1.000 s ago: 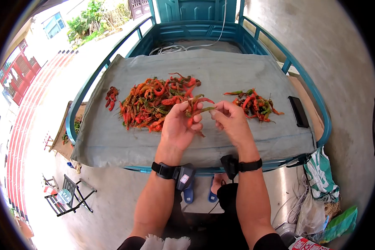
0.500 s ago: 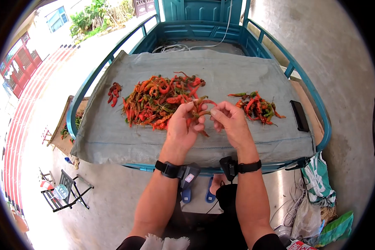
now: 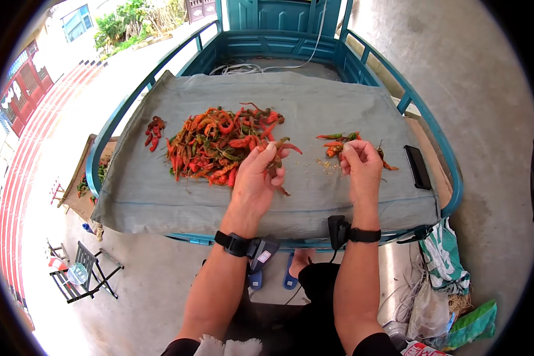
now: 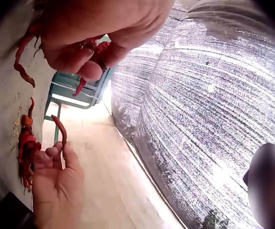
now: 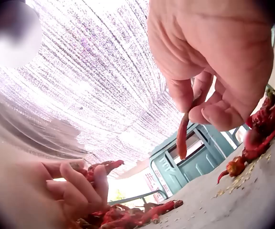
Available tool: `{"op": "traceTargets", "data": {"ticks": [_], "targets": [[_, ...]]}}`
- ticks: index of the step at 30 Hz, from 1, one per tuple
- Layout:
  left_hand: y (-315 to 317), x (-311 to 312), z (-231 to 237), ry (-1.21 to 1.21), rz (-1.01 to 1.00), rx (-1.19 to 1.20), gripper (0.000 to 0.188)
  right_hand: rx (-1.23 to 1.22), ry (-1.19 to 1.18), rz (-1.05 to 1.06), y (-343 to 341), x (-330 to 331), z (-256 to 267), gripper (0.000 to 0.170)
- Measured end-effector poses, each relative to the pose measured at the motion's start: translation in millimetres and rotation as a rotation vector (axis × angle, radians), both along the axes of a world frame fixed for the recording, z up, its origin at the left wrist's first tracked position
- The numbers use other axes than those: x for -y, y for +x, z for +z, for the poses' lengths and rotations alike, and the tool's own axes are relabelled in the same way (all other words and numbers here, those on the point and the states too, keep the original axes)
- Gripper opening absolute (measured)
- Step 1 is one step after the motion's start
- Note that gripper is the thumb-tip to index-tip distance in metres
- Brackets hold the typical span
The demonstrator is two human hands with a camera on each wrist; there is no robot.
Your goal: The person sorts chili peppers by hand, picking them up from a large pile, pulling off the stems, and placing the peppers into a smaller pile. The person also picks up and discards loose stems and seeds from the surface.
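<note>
My left hand (image 3: 257, 181) holds a few red chili peppers (image 3: 291, 147) in its curled fingers, at the near right side of a big chili heap (image 3: 202, 139). To the right, my right hand (image 3: 364, 172) pinches a single red chili (image 5: 182, 138) between thumb and fingertips; the right wrist view shows its free end hanging down. This hand is over a smaller chili pile (image 3: 332, 148) and hides part of it. Pale seeds (image 3: 325, 165) lie scattered on the grey cloth (image 3: 154, 204) beside that pile.
A black phone (image 3: 418, 167) lies at the cloth's right side. Some darker chilies (image 3: 155, 132) form a small cluster at the left. The cloth covers part of a teal cart bed with side rails (image 3: 418, 98). A folding stool (image 3: 86, 273) stands on the floor, lower left.
My right hand has moved right, away from the left hand, with a chili in its fingertips. The left hand stays near the big heap with its chilies. The seeds have come into view.
</note>
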State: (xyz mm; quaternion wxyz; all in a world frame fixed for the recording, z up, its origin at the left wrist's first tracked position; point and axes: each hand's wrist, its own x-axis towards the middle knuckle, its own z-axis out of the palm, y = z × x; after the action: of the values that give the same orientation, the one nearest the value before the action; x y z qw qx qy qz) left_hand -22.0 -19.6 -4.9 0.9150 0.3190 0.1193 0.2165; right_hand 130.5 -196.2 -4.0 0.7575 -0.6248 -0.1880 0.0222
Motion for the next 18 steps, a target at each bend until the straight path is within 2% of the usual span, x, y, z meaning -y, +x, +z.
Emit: {"op": "traceTargets", "data": {"ticks": [2,5,6,9,15,18], "targets": [[0.3,4.3,1.9,0.018,-0.018,0.001,0.023,0.024,-0.036,-0.105,6.9,11.4,0.9,0.014],[0.3,8.4,3.5,-0.001,-0.046,0.002,0.023,0.184,-0.079,-0.223,17.1,18.7,0.3,0.02],[0.2,8.2,2.7,-0.014,-0.063,0.013,0.024,0.319,-0.198,-0.298,16.7,20.8,1.2,0.025],[-1.1,9.1,1.2,-0.047,-0.082,0.023,0.027,0.486,-0.371,-0.466,11.7,19.2,0.9,0.025],[-0.7,10.7,-0.4,-0.061,-0.09,0.046,0.03,0.091,-0.095,0.156,-21.1,-4.9,18.7,0.027],[0.8,12.0,-1.4,-0.079,-0.105,0.063,0.029,0.091,-0.111,0.293,-36.7,-21.4,21.0,0.023]]}}
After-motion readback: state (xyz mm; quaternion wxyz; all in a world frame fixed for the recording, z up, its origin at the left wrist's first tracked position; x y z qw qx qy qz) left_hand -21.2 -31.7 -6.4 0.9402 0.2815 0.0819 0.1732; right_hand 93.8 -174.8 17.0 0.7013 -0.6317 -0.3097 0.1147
